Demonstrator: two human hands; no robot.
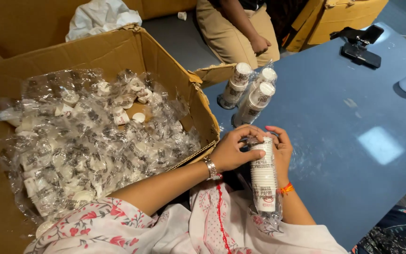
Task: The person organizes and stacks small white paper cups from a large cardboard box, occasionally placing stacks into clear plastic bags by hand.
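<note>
Right now both hands, left hand [233, 151] and right hand [282, 149], clasp the top of a plastic-wrapped stack of paper cups [264, 176], upright at the blue desk [353, 117] edge beside the cardboard box [118, 51].

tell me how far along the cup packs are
Done: three wrapped cup stacks lie on the blue table. In hand: the left hand and right hand both grip the top of one wrapped sleeve of paper cups. Left: the cardboard box looks full of wrapped packs.
</note>
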